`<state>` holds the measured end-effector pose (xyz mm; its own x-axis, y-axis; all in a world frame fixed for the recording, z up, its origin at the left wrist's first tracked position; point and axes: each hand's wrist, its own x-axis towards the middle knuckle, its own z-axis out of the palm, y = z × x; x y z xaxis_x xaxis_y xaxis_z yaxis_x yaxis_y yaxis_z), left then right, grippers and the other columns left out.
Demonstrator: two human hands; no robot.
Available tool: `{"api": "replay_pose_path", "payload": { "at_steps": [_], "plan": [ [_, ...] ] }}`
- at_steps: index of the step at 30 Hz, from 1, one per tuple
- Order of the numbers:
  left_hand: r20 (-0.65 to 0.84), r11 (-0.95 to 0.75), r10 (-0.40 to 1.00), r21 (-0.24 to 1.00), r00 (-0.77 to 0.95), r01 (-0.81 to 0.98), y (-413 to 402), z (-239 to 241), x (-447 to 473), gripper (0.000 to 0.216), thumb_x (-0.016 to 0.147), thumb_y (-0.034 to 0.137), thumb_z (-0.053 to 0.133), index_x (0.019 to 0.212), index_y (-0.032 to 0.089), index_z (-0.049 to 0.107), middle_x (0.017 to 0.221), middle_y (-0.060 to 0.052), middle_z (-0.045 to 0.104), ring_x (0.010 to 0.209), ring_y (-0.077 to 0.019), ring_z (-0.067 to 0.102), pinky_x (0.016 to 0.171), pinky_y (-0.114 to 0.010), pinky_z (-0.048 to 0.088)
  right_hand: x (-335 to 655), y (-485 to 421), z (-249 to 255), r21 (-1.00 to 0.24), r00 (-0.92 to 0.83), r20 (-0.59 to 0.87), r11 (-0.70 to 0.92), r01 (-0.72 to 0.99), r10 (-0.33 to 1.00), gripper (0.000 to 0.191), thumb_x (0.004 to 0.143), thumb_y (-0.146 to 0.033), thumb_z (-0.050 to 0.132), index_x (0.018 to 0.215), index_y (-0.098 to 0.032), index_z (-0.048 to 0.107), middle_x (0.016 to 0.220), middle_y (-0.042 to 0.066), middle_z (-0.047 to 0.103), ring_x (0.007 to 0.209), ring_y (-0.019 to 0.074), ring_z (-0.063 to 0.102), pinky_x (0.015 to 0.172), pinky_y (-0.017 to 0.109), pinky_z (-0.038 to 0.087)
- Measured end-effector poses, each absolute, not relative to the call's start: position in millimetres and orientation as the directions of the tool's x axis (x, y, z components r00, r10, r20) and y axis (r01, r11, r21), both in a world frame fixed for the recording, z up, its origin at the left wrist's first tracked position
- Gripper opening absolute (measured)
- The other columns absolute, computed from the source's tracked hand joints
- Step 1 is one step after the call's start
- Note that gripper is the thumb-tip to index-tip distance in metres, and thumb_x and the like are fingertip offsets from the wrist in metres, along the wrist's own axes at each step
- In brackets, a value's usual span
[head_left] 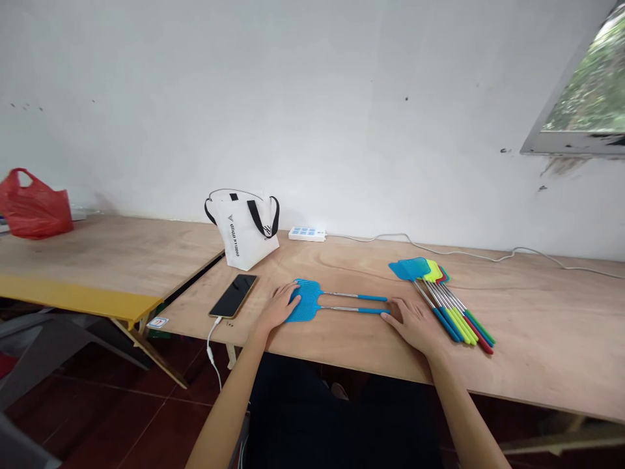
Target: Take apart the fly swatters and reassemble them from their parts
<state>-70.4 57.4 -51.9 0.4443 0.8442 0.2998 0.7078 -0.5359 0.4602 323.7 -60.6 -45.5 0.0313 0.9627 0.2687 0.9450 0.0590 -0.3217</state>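
Two blue fly swatters with metal shafts lie side by side on the wooden table, heads to the left and handles to the right. My left hand rests on the left edge of their heads, fingers stretched out. At the handle ends lies my right hand, its fingers spread and its fingertips at the tips of the handles. To the right of it is a fanned pile of fly swatters in blue, yellow-green, red and green, with their handles toward me.
A phone on a white cable lies left of my left hand. Behind it stands a white bag with black straps. A power strip sits by the wall, its cord running right. A red plastic bag is on the neighbouring table.
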Motion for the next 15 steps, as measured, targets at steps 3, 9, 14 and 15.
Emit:
{"api": "replay_pose_path", "payload": {
  "at_steps": [3,9,14,15],
  "plan": [
    [0.309,-0.525,0.851,0.462,0.424,0.715,58,-54,-70,0.044,0.104,0.048,0.037,0.138,0.025,0.053,0.154,-0.009,0.048,0.144,-0.0257,0.041,0.121,-0.048,0.029,324,-60,-50,-0.289,0.025,0.28,0.059,0.955,0.96,0.056,0.097,-0.061,0.04,0.138,-0.024,0.05,0.143,0.011,0.058,0.135,0.0312,0.05,0.118,0.052,0.028],
    [0.342,-0.47,0.877,0.464,0.338,0.751,61,-57,-71,0.049,0.102,0.054,0.041,0.139,0.023,0.051,0.147,-0.012,0.053,0.138,-0.029,0.045,0.118,-0.05,0.031,325,-57,-57,-0.282,0.03,0.262,0.046,0.958,0.965,0.065,0.098,-0.063,0.036,0.15,-0.025,0.041,0.155,0.01,0.048,0.147,0.0294,0.039,0.123,0.055,0.022],
    [0.339,-0.467,0.877,0.44,0.34,0.767,64,-57,-73,0.038,0.104,0.039,0.035,0.13,0.024,0.058,0.144,-0.01,0.056,0.135,-0.0281,0.048,0.117,-0.05,0.033,326,-56,-58,-0.268,0.014,0.233,0.05,0.962,0.972,0.067,0.098,-0.064,0.036,0.151,-0.024,0.041,0.156,0.01,0.047,0.148,0.0289,0.036,0.123,0.055,0.02],
    [0.336,-0.467,0.877,0.435,0.343,0.77,65,-58,-74,0.038,0.104,0.036,0.035,0.131,0.024,0.058,0.145,-0.009,0.055,0.135,-0.028,0.047,0.117,-0.051,0.033,327,-56,-58,-0.265,0.012,0.23,0.051,0.963,0.973,0.067,0.098,-0.064,0.036,0.151,-0.024,0.042,0.156,0.01,0.047,0.148,0.0288,0.036,0.123,0.055,0.02]
  ]
}}
